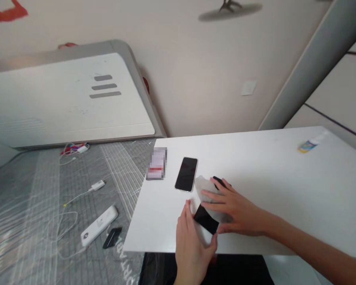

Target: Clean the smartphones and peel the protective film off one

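A black-screened phone (206,220) lies at a slant on the white table near its front edge. My left hand (191,241) grips its lower end, fingers along the left side and thumb at the near corner. Over the phone's middle, my right hand (230,206) presses a thin white cloth (203,184), fingers spread across it and thumb by the phone's right edge. The cloth and hand hide much of the screen; the phone's dark far end peeks out past the fingers. Just left of the cloth, a second phone (186,174) rests face up, screen dark.
A pixelated flat item (157,164) lies at the table's (255,158) left edge. A small bottle (311,143) lies at the far right. On the plastic-covered bed to the left are a white power bank (99,225), a small black item (112,237) and a cable adapter (97,185).
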Demonstrator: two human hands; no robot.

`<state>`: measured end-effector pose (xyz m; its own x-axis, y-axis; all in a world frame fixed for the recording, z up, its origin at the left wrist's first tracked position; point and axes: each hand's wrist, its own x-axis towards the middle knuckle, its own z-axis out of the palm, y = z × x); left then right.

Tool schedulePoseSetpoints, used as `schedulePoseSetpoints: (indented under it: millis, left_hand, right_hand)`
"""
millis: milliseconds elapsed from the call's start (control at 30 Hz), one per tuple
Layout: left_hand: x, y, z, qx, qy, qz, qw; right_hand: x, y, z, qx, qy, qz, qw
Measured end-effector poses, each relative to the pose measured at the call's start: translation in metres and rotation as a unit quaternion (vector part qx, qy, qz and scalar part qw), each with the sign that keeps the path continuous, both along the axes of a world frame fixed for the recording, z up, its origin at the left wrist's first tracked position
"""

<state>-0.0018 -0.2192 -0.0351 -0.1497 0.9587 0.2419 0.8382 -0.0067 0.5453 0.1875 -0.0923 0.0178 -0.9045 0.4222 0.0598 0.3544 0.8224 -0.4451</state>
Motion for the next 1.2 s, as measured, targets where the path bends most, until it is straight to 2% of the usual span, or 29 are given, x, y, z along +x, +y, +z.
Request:
schedulePoseSetpoints:
  millis: [100, 167, 300, 433, 633, 700, 767, 800, 867, 900, 1000, 1033, 1067, 1133, 1167, 1200]
  left_hand:
    - [-0.002, 0.001, -0.005, 0.033, 0.007, -0.008, 0.999]
    - [-0.003, 0.0, -0.006, 0.037, 0.015, -0.006, 0.999]
    - [-0.002, -0.004, -0.007, 0.01, 0.042, 0.0, 0.999]
    - [0.0, -0.006, -0.016, 0.006, 0.059, -0.007, 0.998]
    - [0.0, -0.004, -0.044, 0.017, 0.083, 0.028, 0.996]
    - [-0.002, -0.003, -0.046, 0.013, 0.085, 0.028, 0.996]
    - [-0.001, -0.003, -0.039, 0.002, 0.069, 0.017, 0.997]
    - [0.0, -0.004, -0.032, -0.006, 0.055, 0.007, 0.998]
    - [0.003, -0.005, -0.014, -0.021, 0.026, 0.027, 0.999]
    - [0.004, -0.005, -0.005, -0.025, 0.008, 0.026, 0.999]
    - [0.005, 0.002, 0.009, -0.031, -0.018, 0.005, 0.999]
    - [0.005, 0.004, 0.01, -0.033, -0.025, 0.003, 0.999]
    - [0.005, 0.005, 0.01, -0.032, -0.028, 0.004, 0.999]
    - [0.005, 0.006, 0.01, -0.028, -0.024, 0.007, 0.999]
    - [0.005, 0.005, 0.01, -0.027, -0.019, 0.007, 0.999]
    - [0.005, 0.004, 0.01, -0.028, -0.015, 0.005, 0.999]
  right_hand:
    - [-0.012, 0.009, 0.02, -0.012, 0.05, 0.026, 0.998]
    - [-0.016, 0.013, 0.02, 0.002, 0.067, 0.012, 0.998]
    - [-0.006, 0.022, -0.01, 0.085, 0.066, -0.03, 0.994]
    - [0.008, 0.028, -0.039, 0.162, 0.095, -0.023, 0.982]
    - [-0.015, -0.005, -0.048, 0.162, 0.177, 0.039, 0.97]
    - [-0.026, -0.009, -0.046, 0.17, 0.182, 0.068, 0.966]
    - [-0.03, -0.002, -0.041, 0.2, 0.172, 0.057, 0.963]
    - [-0.03, 0.003, -0.039, 0.222, 0.155, 0.032, 0.962]
    - [-0.024, 0.011, -0.034, 0.252, 0.117, -0.032, 0.96]
    - [-0.021, 0.012, -0.033, 0.248, 0.094, -0.035, 0.963]
    - [-0.01, 0.005, -0.029, 0.185, 0.046, 0.059, 0.98]
    - [-0.007, 0.002, -0.028, 0.168, 0.032, 0.063, 0.983]
    - [-0.003, 0.001, -0.027, 0.161, 0.018, 0.04, 0.986]
    - [0.005, -0.002, -0.026, 0.167, -0.004, -0.051, 0.985]
    - [0.009, -0.002, -0.027, 0.17, -0.007, -0.078, 0.982]
    - [0.013, -0.003, -0.028, 0.17, -0.008, -0.073, 0.983]
